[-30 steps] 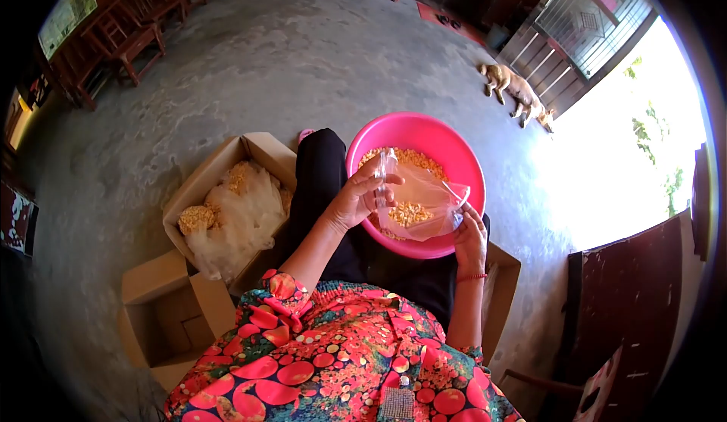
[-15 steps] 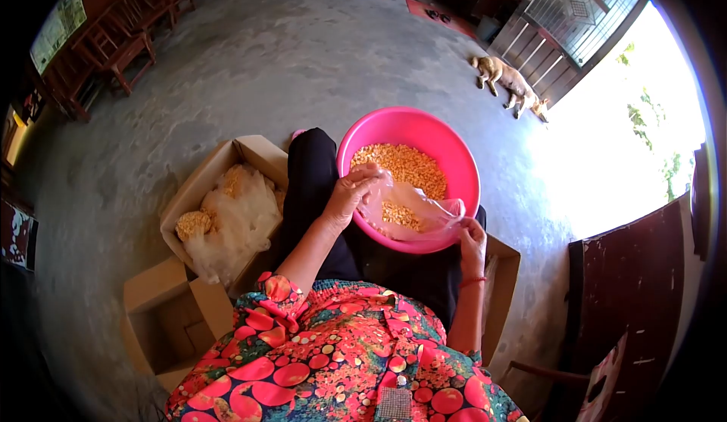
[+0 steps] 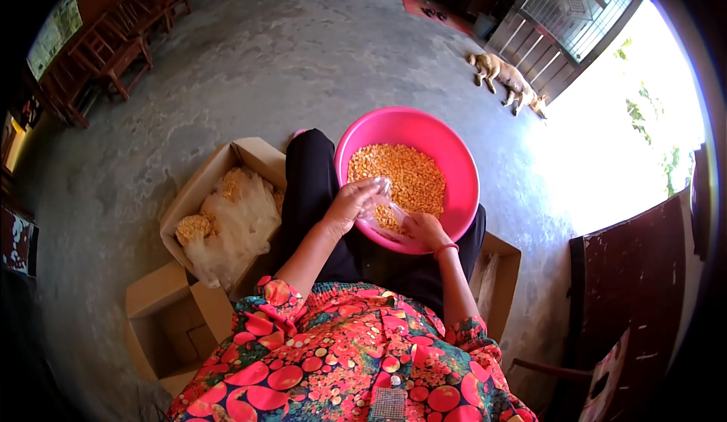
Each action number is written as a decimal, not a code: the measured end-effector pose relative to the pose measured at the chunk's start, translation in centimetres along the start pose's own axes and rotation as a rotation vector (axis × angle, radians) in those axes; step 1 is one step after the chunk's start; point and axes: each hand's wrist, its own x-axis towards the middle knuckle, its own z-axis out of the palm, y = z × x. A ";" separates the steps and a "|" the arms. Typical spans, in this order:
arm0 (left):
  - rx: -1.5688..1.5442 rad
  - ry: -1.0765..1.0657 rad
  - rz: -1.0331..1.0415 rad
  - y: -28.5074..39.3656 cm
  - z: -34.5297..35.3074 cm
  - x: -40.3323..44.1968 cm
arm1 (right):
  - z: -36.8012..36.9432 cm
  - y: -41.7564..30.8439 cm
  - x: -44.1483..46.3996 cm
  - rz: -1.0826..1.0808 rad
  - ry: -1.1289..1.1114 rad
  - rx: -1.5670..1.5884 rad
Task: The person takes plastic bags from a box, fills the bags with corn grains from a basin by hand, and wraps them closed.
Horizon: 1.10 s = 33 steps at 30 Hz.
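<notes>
A pink plastic basin rests on my lap, its bottom covered with loose yellow-orange kernels that look like corn. Above the near part of the basin, my left hand pinches a thin clear plastic bag by its edge. My right hand, with a red band at the wrist, is closed on the other side of the bag, low over the near rim. Its fingertips are partly hidden by the hand and the film. The bag hangs bunched between both hands.
Left of my leg, a cardboard box holds clear bags with yellow pieces. Another open box stands nearer, and a third at my right. A dog lies by the bright doorway. Wooden chairs line the left wall.
My right hand has moved left from the basin's right rim toward my left hand. The bag, stretched wide before, is now gathered and smaller between them.
</notes>
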 end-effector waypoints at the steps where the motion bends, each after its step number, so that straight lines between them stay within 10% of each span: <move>1: -0.004 0.003 -0.002 -0.7 0.0 0.3 | 0.3 1.2 0.1 -0.001 -0.096 0.055; 5: 0.586 0.077 0.338 -3.5 0.2 1.0 | -1.1 3.5 1.8 -0.305 -0.092 -0.163; 7: 1.157 0.085 0.522 -4.3 0.6 1.3 | -2.2 3.9 2.6 0.380 0.012 0.324; 15: 1.419 0.104 0.276 -5.3 0.2 2.3 | -7.5 1.7 4.0 0.272 0.099 1.119; 25: 1.496 -0.053 0.419 -4.0 1.4 0.4 | 0.3 6.7 10.9 0.480 0.085 -0.041; 33: 1.506 -0.083 0.307 -3.8 1.7 0.0 | 4.3 -1.6 12.0 0.226 -0.082 -0.188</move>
